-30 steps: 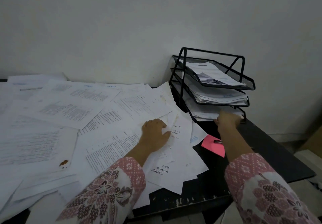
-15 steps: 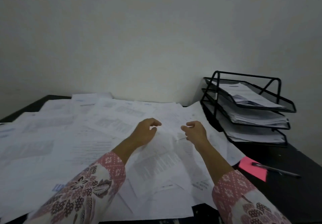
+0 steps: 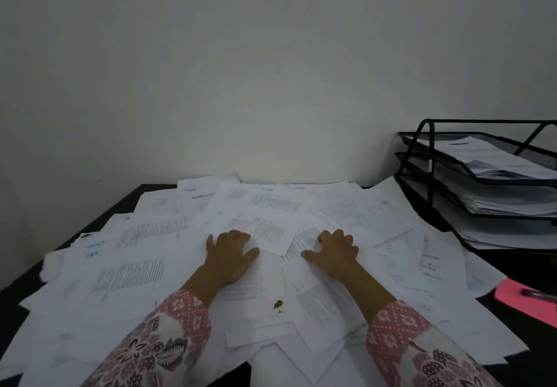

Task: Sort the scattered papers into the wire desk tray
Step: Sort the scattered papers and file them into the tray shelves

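Both hands, left hand (image 3: 230,252) and right hand (image 3: 334,251), have been brought back from the wire desk tray (image 3: 482,175) and are pressed flat, holding nothing, on the scattered papers (image 3: 265,227); another sheet is probably to be gathered.

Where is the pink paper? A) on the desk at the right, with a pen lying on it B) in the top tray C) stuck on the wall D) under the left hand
A: the pink paper lies on the dark desk at the right edge, below the wire tray, with a pen lying on it.
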